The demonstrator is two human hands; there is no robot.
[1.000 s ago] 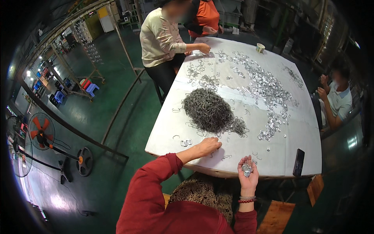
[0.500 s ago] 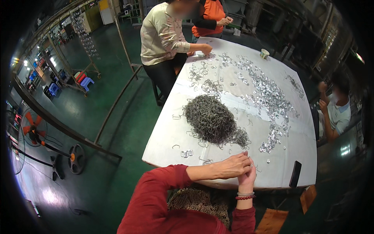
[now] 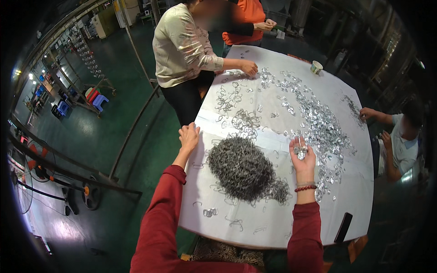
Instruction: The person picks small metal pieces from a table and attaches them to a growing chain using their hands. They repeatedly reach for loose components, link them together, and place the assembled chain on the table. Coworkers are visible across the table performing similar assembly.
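The right hand [image 3: 302, 157] is palm up above the white tabletop [image 3: 273, 227], between the wire heap and the loose pieces. Its fingers are extended and slightly curled, forming a shallow cup; small silver metal pieces [image 3: 300, 151] rest in the palm and against the fingers. A red bead bracelet [image 3: 306, 187] encircles the wrist.

The left hand [image 3: 189, 135] is positioned at the left edge of the table. Its fingers are bent and somewhat spread; I cannot tell whether anything is held between them.

A large heap of dark wire hooks [image 3: 241, 168] occupies the tabletop between the two arms. A smaller clump [image 3: 277, 191] adjoins its lower right side. Loose hooks [image 3: 227, 100] lie beyond the heap.

A broad band of loose silver pieces [image 3: 323, 125] extends along the table to the right of the heap. A short row of silver pieces [image 3: 210, 212] lies near the left edge, on the near side.

A black phone [image 3: 343, 227] lies at the near right corner. A cup [image 3: 316, 67] stands near the far edge. A co-worker in a cream top [image 3: 182, 48] reaches a hand to the tabletop from the far left.
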